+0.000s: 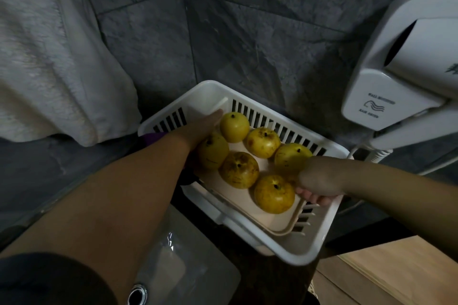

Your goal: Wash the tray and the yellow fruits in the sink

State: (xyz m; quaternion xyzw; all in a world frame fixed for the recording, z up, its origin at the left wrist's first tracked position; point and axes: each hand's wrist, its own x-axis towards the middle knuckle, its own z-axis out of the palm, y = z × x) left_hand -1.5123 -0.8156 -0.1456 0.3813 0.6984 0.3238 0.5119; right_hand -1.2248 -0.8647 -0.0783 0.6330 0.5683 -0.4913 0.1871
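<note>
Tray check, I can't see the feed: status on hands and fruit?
Left hand and right hand grip opposite edges of the tray. Six yellow fruits on it, inside the white basket. Not at the sink yet; nothing blocking.

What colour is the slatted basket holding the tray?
White basket; the head view shows it clearly.

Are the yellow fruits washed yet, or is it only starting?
Only starting, it seems. Nothing looks washed: all six yellow fruits sit on the beige tray inside the white basket. The left hand and right hand hold the tray's edges. Carrying it to the sink and washing remain.
</note>
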